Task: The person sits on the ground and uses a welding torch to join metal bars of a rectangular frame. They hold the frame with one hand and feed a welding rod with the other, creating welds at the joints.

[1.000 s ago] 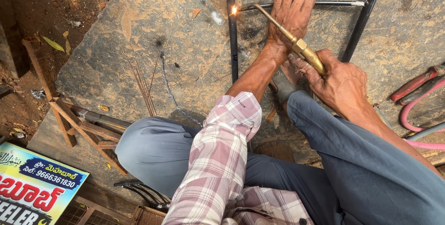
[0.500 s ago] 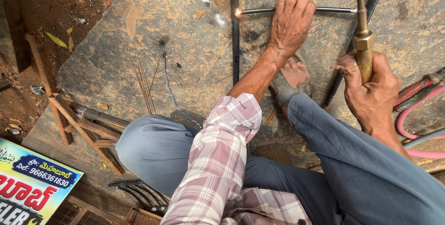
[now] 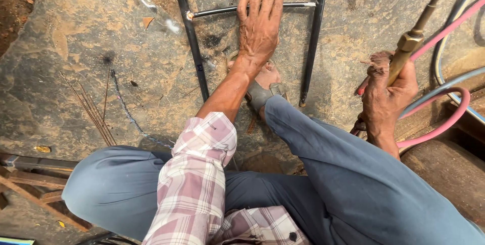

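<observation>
My left hand [image 3: 259,28] lies flat, fingers spread, on a thin crossbar of a dark metal rod frame [image 3: 192,38] that rests on a big flat stone slab [image 3: 86,73]. My right hand [image 3: 386,98] is off to the right, closed around the brass handle of a gas torch [image 3: 406,53] that points up and away from the frame. No flame shows. A small glowing spot sits at the joint [image 3: 189,15] where the crossbar meets the left rail. My sandalled foot [image 3: 265,86] rests on the slab inside the frame.
Pink and blue hoses [image 3: 444,118] loop at the right beside the torch. Several thin filler rods [image 3: 93,111] lie on the slab at the left. Rusty angle-iron pieces [image 3: 30,179] sit at the lower left. My blue-trousered legs fill the bottom.
My right hand has swung the torch away from the crossbar joint to the right and upright. The flame at the joint is gone. My left hand stays on the crossbar.
</observation>
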